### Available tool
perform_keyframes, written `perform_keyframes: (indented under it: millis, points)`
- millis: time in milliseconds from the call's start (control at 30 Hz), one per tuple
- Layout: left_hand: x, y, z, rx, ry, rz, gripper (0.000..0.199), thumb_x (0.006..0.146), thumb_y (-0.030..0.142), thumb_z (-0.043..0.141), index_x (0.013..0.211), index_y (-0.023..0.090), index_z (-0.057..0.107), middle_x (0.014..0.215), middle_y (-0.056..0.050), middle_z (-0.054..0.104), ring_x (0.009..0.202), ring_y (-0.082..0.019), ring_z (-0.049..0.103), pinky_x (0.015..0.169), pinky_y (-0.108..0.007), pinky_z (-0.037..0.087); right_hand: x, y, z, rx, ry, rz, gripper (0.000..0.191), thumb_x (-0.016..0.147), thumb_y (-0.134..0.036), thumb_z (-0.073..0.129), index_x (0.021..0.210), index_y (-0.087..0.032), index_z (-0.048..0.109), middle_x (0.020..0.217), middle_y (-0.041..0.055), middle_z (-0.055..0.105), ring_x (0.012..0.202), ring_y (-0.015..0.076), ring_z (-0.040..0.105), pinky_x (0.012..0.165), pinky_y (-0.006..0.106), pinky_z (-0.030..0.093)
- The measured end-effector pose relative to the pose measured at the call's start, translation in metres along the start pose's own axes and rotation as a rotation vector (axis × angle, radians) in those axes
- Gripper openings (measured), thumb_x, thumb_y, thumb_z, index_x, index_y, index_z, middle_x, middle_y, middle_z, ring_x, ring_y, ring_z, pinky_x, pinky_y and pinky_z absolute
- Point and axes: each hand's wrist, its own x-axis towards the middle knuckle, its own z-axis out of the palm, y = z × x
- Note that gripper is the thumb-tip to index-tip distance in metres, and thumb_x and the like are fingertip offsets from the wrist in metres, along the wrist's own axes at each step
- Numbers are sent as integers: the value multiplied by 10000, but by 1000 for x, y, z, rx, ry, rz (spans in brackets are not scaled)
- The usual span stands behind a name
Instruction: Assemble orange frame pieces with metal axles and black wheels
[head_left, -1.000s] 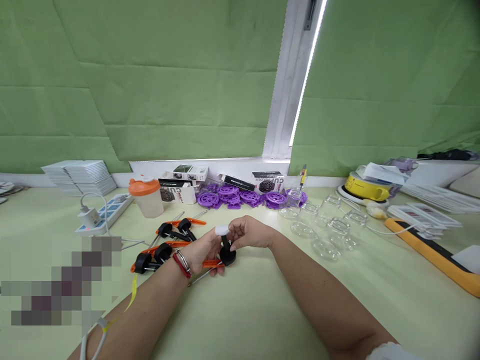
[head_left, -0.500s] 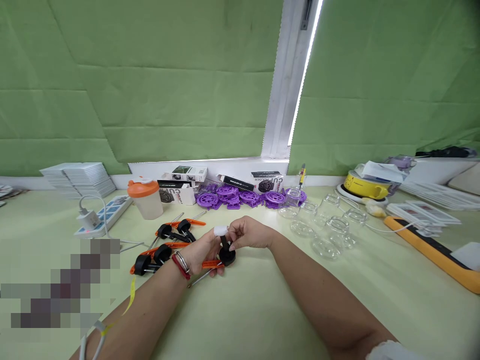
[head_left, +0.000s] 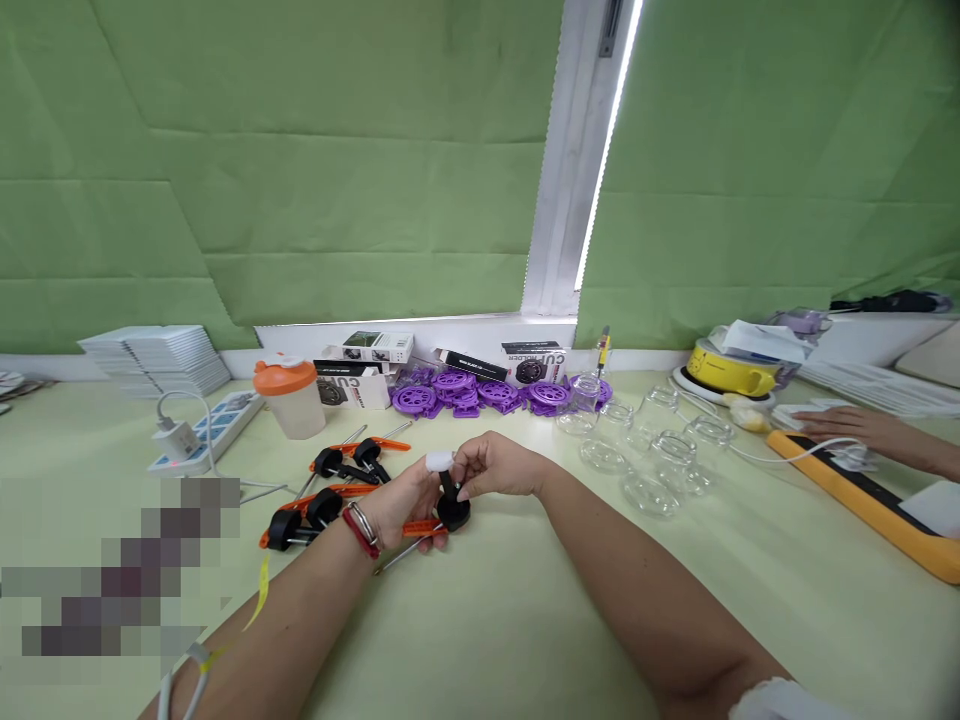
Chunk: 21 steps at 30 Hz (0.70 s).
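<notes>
My left hand is wrapped round an orange and black assembly with a round black disc, a black stem and a thin metal rod. A white wrap covers the tip of a digit of this hand. With finger and thumb, my right hand pinches the black stem just above the disc. Several similar orange and black assemblies with metal rods lie on the table left of my hands. The exact kind of these assemblies cannot be made out.
Purple slotted discs and cup holder boxes line the back. Clear glass vessels stand at right, near an orange and black long object. An orange-lidded shaker bottle and a power strip are left. Another person's hand reaches in from the right.
Another person's hand has come in from the right edge onto the white items there. My two hands and the assembly have hardly moved.
</notes>
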Motion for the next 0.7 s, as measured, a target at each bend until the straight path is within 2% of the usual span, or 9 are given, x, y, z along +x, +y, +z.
perform_keyframes:
  millis: [67, 200, 700]
  points:
    - [0, 0, 0, -3, 0, -5, 614, 712, 707, 321, 986, 180, 475, 736, -45, 589, 415, -148, 555, 305, -208, 337, 0, 1, -1, -3, 0, -9, 304, 535, -253, 806, 708, -120, 595, 737, 3, 611, 672, 107, 572, 673, 265, 472]
    - [-1, 0, 0, 7, -5, -7, 620, 712, 707, 315, 984, 174, 478, 743, -52, 598, 421, -147, 557, 308, -206, 341, 0, 1, -1, 10, -9, 1, 337, 538, -235, 807, 798, -125, 623, 725, -7, 616, 647, 95, 569, 654, 249, 468]
    - [-1, 1, -1, -8, -6, -14, 625, 716, 710, 326, 1029, 190, 473, 714, -21, 559, 424, -148, 560, 311, -210, 346, 0, 1, -1, 11, -27, -5, 297, 565, -247, 792, 792, -109, 662, 707, 4, 626, 648, 100, 571, 683, 263, 471]
